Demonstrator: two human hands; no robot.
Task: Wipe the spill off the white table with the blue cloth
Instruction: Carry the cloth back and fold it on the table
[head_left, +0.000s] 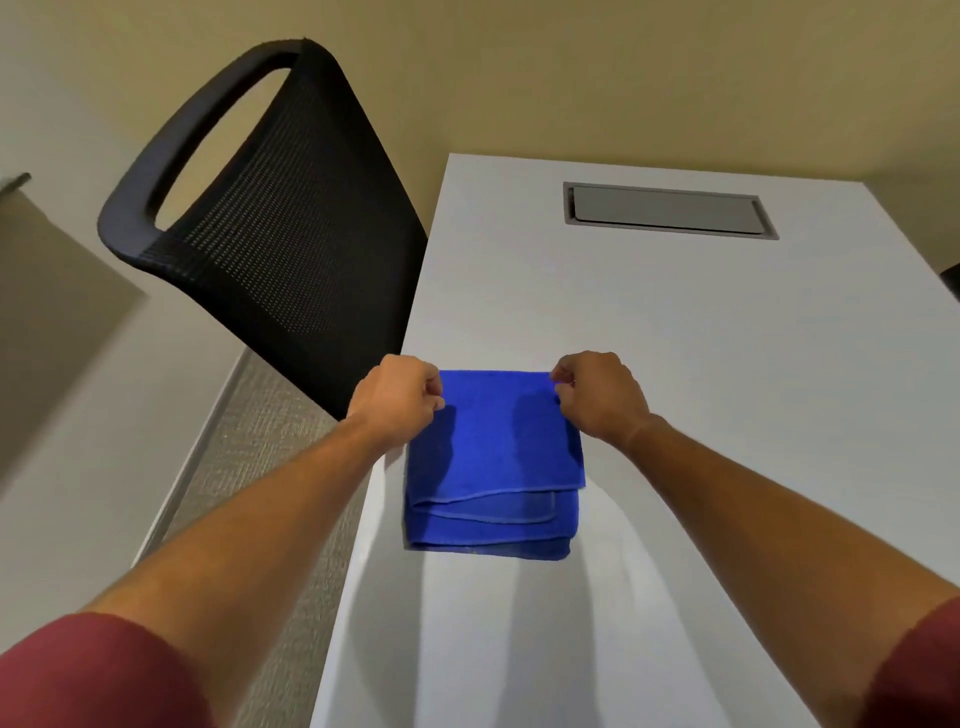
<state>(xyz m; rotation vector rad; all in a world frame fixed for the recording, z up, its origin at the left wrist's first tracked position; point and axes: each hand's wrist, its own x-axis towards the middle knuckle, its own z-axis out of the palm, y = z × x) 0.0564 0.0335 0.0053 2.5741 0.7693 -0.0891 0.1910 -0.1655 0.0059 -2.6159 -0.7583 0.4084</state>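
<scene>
A: Pinching the far corners, is that right? Where does the blue cloth (493, 457) lie?

B: Yes. It sits folded in several layers on the white table (701, 364), near the table's left edge and straight ahead of the person. The left hand (397, 397) has its fingers curled and pressed onto the far left corner, the right hand (597, 397) likewise on the far right corner. Both look closed on the top layer.

A: And which hand is nearer to it?

B: Neither; they are level, one at each end of the far edge. That edge runs left to right, and the loose hems lie toward the person, stacked and a little splayed.

A: So what would the next move turn on?

B: My guess is on lifting or drawing that top layer, since the folds open toward the body. I see no spill on the bare table, so I cannot say which way the wipe should go.

A: Anything close by?

B: A black chair (270, 208) just beside the left edge, and a grey hatch (667, 210) farther back, well apart from the cloth
</scene>
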